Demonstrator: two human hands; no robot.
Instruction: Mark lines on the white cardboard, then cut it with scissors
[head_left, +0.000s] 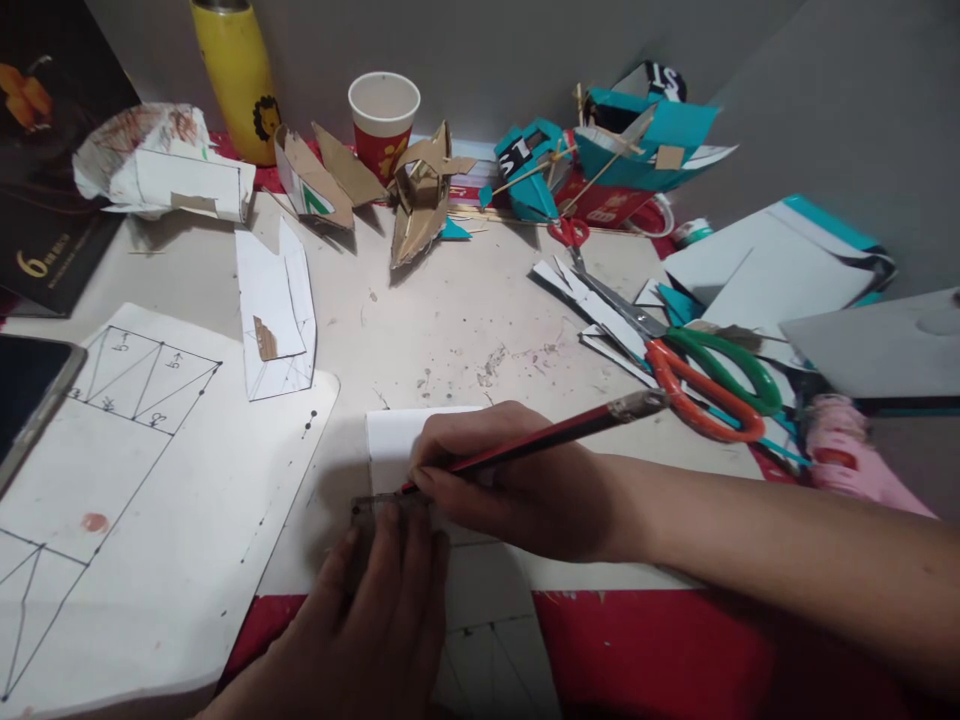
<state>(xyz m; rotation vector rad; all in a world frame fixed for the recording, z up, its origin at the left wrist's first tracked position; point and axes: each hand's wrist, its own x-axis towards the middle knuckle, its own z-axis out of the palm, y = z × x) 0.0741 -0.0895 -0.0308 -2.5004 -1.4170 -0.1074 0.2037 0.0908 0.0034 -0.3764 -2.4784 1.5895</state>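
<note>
My right hand (pixel 517 480) is closed round a red-and-black pencil (pixel 555 432), whose tip meets a sheet of white card (pixel 394 430) at the table's front. My left hand (pixel 382 610) lies with its fingers stretched out, pressing on the same card just below the pencil tip. Under those fingertips shows the end of a narrow, dark-edged, ruler-like strip (pixel 364 503); the rest of it is hidden. Drawn lines and dots mark the lower part of the card. A larger white sheet (pixel 187 520) with a pencilled pattern of lines and triangles lies to the left.
Scissors (pixel 712 385) with green and orange handles rest on card scraps at right, near red-handled scissors (pixel 570 235). Along the back stand a yellow bottle (pixel 236 80), a paper cup (pixel 382 120) and folded cardboard models (pixel 420 200). A phone (pixel 34 400) is at left.
</note>
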